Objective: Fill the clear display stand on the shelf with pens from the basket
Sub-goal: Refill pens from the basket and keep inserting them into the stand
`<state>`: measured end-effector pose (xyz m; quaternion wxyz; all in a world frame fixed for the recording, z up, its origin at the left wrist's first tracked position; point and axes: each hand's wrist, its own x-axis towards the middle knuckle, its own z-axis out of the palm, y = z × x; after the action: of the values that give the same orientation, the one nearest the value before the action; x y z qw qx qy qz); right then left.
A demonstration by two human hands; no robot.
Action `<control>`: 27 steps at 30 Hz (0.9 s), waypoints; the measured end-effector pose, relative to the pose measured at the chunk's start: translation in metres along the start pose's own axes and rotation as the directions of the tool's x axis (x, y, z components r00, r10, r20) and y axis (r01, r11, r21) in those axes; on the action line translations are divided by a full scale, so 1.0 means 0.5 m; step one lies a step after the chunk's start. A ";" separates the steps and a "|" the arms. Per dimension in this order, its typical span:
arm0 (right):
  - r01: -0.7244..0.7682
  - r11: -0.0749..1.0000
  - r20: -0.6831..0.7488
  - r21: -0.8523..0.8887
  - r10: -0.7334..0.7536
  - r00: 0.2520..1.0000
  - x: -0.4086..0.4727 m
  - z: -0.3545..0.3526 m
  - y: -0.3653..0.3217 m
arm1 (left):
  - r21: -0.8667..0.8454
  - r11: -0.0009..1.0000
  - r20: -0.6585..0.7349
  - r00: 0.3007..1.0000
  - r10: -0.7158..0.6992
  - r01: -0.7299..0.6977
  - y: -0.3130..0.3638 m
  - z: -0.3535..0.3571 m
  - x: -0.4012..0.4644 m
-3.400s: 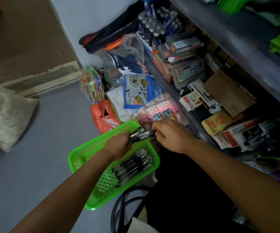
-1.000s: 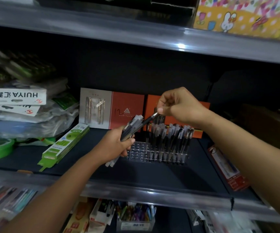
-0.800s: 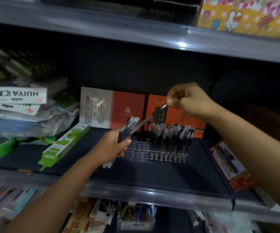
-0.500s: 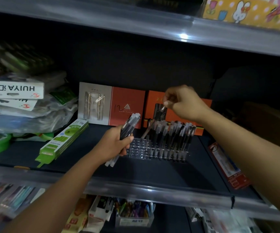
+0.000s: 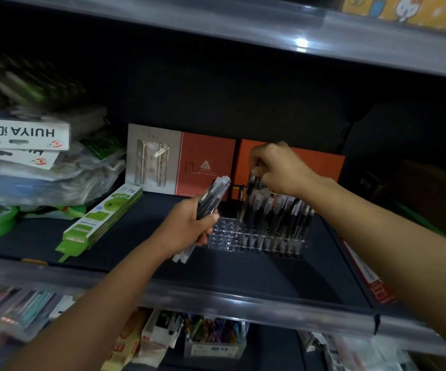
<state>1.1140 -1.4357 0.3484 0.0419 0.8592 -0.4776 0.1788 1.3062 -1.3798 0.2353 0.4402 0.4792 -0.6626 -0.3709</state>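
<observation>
Here we hold a bundle of pens (image 5: pixel 212 200) gripped in our left hand (image 5: pixel 189 228), just left of the clear stand (image 5: pixel 223 238). Our right hand (image 5: pixel 278 167) pinches one pen (image 5: pixel 251 183) by its top over the stand's back rows, which hold standing pens on the right; the left holes are empty. Pens look light, stiff and smooth, best pinched near the cap. The stand sits on a dark shelf (image 5: pixel 256 277), crowded with orange boxes (image 5: pixel 206 164) behind.

Two orange gift boxes (image 5: pixel 206 167) stand against the dark back of the shelf (image 5: pixel 243 274). A green flat pack (image 5: pixel 101 218) lies left of them, beside piled plastic bags (image 5: pixel 56 178) and white HUIYA boxes (image 5: pixel 21 133). A tub of coloured pens (image 5: pixel 215 341) sits below.
</observation>
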 end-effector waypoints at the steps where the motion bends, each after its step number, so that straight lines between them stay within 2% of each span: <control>1: 0.006 1.000 0.007 -0.001 -0.006 1.000 0.001 0.001 -0.001 | -0.001 1.000 0.000 1.000 0.001 -0.001 -0.001 -0.001 0.001; 16: 0.065 0.996 0.158 -0.059 -0.055 0.986 0.017 0.050 0.006 | 0.015 1.000 -0.005 1.000 0.010 -0.010 -0.011 -0.004 0.006; 24: 0.068 0.997 0.143 -0.035 -0.062 0.988 0.024 0.049 0.003 | -0.016 1.000 -0.010 1.000 0.016 -0.017 -0.009 -0.006 0.002; 27: 0.033 0.996 0.091 0.078 -0.040 0.995 0.017 0.026 -0.009 | -0.035 0.999 -0.010 1.000 0.018 -0.018 -0.003 -0.007 -0.001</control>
<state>1.1255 -1.4433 0.3399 -0.0101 0.8761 -0.4560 0.1560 1.3098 -1.3800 0.2351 0.4548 0.4672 -0.6583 -0.3762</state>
